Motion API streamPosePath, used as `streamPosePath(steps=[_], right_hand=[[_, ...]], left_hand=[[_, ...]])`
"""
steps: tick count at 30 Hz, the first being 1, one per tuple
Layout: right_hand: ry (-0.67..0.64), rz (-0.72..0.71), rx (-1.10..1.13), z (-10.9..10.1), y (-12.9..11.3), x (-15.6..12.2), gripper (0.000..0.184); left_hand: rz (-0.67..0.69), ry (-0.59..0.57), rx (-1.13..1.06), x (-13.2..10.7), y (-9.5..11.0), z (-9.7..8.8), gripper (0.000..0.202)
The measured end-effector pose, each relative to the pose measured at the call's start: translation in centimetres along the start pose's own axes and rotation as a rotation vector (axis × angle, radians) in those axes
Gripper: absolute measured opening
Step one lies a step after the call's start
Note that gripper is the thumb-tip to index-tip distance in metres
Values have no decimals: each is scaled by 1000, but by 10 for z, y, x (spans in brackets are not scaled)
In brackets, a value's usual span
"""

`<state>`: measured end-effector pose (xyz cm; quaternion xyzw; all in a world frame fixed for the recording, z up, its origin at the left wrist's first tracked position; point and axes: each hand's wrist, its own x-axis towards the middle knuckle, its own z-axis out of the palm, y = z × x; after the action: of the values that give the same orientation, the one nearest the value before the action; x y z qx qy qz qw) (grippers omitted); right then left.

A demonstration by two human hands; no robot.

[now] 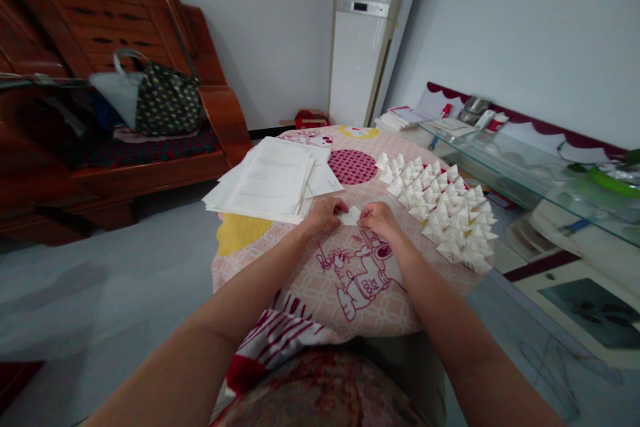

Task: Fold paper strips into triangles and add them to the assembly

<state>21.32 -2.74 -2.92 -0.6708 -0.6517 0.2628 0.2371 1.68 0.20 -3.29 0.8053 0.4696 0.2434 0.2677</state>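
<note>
Between my hands, just above or on the patterned tablecloth [320, 307], is a small folded piece of white paper [351, 216] with a peaked top edge. My left hand [326, 215] pinches its left end, fingers closed. The right end is pinched by the closed fingers of my right hand [379, 219]. To the left lies a loose stack of paper sheets [270, 177], some with printed lines. Rows of folded white paper boats [440, 207] with pointed tips stand on the table's right side.
A glass-topped cabinet [530, 167] with metal tins and papers runs along the right wall. On the left, a wooden bench [150, 167] holds a dark patterned bag [167, 100]. Behind the table stands a tall white air conditioner [357, 60].
</note>
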Motion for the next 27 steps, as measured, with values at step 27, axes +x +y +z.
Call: streamPosePath(steps=[27], right_hand=[[-70, -38, 939, 4, -19, -49, 34]], left_hand=[[-68, 272, -1098, -44, 24, 9, 34]])
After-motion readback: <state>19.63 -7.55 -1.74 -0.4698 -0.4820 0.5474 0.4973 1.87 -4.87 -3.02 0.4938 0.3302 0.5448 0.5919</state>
